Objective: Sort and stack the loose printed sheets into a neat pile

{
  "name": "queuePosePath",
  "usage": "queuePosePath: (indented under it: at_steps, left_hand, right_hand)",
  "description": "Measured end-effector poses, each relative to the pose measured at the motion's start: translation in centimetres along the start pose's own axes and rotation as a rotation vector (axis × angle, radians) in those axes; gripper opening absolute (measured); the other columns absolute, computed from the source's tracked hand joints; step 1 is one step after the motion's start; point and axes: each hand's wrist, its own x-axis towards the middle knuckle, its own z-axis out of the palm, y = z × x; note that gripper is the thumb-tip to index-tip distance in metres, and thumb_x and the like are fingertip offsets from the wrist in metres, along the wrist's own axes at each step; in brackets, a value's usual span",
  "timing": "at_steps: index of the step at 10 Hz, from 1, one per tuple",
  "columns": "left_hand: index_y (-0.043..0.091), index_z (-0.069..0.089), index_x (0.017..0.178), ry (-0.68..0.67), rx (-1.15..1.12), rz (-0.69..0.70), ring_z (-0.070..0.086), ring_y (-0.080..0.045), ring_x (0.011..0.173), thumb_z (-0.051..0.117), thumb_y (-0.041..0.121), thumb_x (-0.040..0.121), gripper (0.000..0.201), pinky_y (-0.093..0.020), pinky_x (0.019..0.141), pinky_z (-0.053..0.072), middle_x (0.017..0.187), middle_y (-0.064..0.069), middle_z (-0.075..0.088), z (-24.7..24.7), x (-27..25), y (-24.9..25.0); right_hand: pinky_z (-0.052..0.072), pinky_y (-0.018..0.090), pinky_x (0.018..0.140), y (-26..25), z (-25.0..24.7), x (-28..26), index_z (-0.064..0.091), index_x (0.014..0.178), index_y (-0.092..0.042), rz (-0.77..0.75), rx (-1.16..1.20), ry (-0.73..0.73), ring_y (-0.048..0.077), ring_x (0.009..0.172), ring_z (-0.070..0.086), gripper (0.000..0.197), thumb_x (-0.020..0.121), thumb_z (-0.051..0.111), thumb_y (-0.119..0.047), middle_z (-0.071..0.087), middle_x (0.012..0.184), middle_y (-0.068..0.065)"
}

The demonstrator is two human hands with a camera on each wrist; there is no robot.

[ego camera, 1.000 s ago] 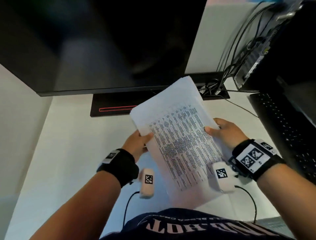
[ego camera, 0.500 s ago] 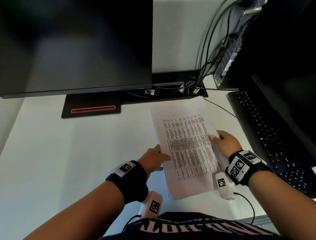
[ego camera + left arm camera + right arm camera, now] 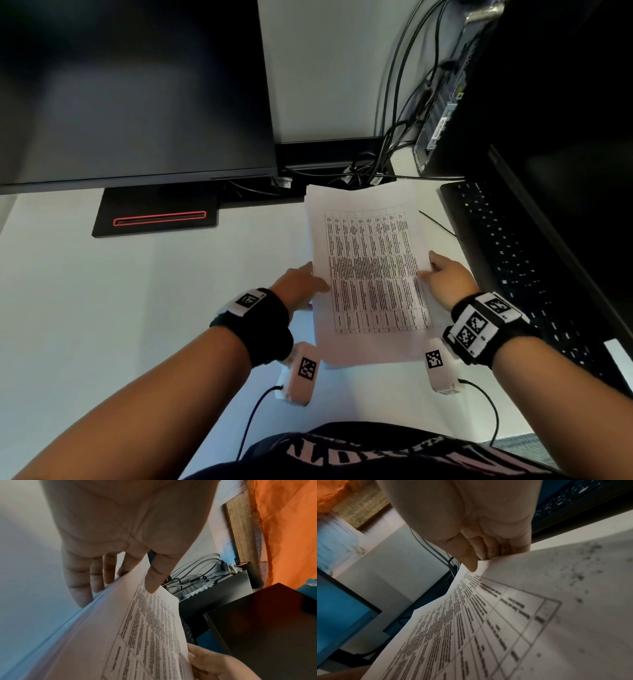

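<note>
Head view: printed sheets (image 3: 371,274) on bench (image 3: 137,291), keyboard (image 3: 513,260) at 3 o'clock; both hands flank the long edges, likely squaring them.
Left wrist: left hand (image 3: 120,540) pinching, thumb on top.
Right wrist: right hand (image 3: 479,540) pinching likewise.

Sheets (image 3: 370,274) on desk (image 3: 120,308) between both hands, monitor (image 3: 130,89) behind-left, keyboard (image 3: 513,260) right

The printed sheets (image 3: 370,274) are thin matt white paper, and the worktop (image 3: 137,291) under them is smooth and white with a dull sheen. The monitor (image 3: 130,89) has a dark, faintly glossy screen, and the keyboard (image 3: 513,260) looks like matt black plastic. The wristbands (image 3: 260,325) are black cloth, and behind the computer case (image 3: 214,592) hang a rough cork-like board (image 3: 243,534) and orange cloth (image 3: 288,527).
</note>
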Motion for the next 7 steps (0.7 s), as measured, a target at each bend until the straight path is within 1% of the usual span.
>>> queuePosePath:
  at_steps: [1, 2, 3, 4, 5, 6, 7]
  left_hand:
    - [0.012, 0.057, 0.125, 0.007, 0.01, -0.005, 0.059, -0.028, 0.114, 0.061, 0.008, 0.084, 0.042, -0.038, 0.084, 0.056, 0.126, -0.013, 0.06, 0.3, 0.4, -0.1]
    - [0.012, 0.059, 0.122, 0.014, -0.015, 0.002, 0.062, -0.027, 0.111, 0.06, 0.005, 0.084, 0.039, -0.032, 0.078, 0.055, 0.123, -0.012, 0.064, 0.6, 0.6, -0.5]
    - [0.012, 0.059, 0.122, 0.006, -0.011, -0.007, 0.062, -0.028, 0.111, 0.062, 0.008, 0.081, 0.042, -0.037, 0.085, 0.056, 0.123, -0.013, 0.063, 0.7, 0.4, -0.4]
    - [0.011, 0.058, 0.122, -0.006, 0.042, -0.006, 0.06, -0.03, 0.111, 0.066, 0.021, 0.064, 0.059, -0.044, 0.089, 0.056, 0.128, -0.015, 0.057, 0.8, 0.3, -0.6]
    - [0.012, 0.058, 0.123, -0.01, 0.028, -0.004, 0.06, -0.028, 0.113, 0.067, 0.013, 0.076, 0.048, -0.04, 0.09, 0.056, 0.128, -0.013, 0.058, 0.8, 0.2, -0.7]
    - [0.012, 0.058, 0.114, -0.035, 0.073, 0.005, 0.055, -0.027, 0.117, 0.062, 0.011, 0.087, 0.027, -0.043, 0.091, 0.055, 0.131, -0.008, 0.055, 0.4, -0.2, -1.0]
    - [0.021, 0.054, 0.122, 0.054, 0.122, -0.002, 0.052, -0.022, 0.107, 0.058, 0.011, 0.092, 0.033, -0.034, 0.079, 0.056, 0.121, -0.003, 0.047, -0.2, -1.4, -2.0]
  right_hand:
    - [0.043, 0.031, 0.089, -0.2, -0.1, 0.2, 0.055, 0.123, -0.008, 0.003, -0.029, -0.006, 0.028, 0.108, 0.058, 0.031, 0.093, 0.05, -0.013, 0.064, 0.118, 0.01]
    - [0.044, 0.031, 0.088, -0.2, 0.0, 0.5, 0.053, 0.124, -0.006, 0.012, -0.051, -0.006, 0.03, 0.109, 0.057, 0.033, 0.093, 0.05, -0.016, 0.063, 0.12, 0.012]
    - [0.043, 0.029, 0.082, -0.2, 0.1, 0.4, 0.054, 0.12, -0.007, 0.007, -0.056, -0.004, 0.029, 0.104, 0.058, 0.029, 0.093, 0.051, -0.016, 0.064, 0.116, 0.011]
    - [0.044, 0.031, 0.087, -0.1, 0.1, 0.4, 0.052, 0.123, -0.008, 0.029, -0.033, 0.005, 0.028, 0.108, 0.057, 0.032, 0.093, 0.05, -0.018, 0.062, 0.116, 0.008]
    - [0.046, 0.035, 0.09, -0.4, -0.2, 0.1, 0.052, 0.114, -0.011, 0.04, -0.054, -0.015, 0.031, 0.108, 0.058, 0.023, 0.093, 0.05, -0.019, 0.063, 0.111, 0.008]
    - [0.039, 0.034, 0.1, -0.4, -0.4, -0.2, 0.027, 0.146, -0.013, 0.058, -0.057, -0.029, 0.031, 0.125, 0.048, 0.059, 0.094, 0.052, -0.022, 0.051, 0.138, 0.01]
    - [0.035, 0.039, 0.108, 0.3, -0.5, -1.5, 0.03, 0.147, -0.02, -0.038, -0.008, 0.097, 0.028, 0.133, 0.04, 0.058, 0.094, 0.053, -0.026, 0.039, 0.147, 0.008]
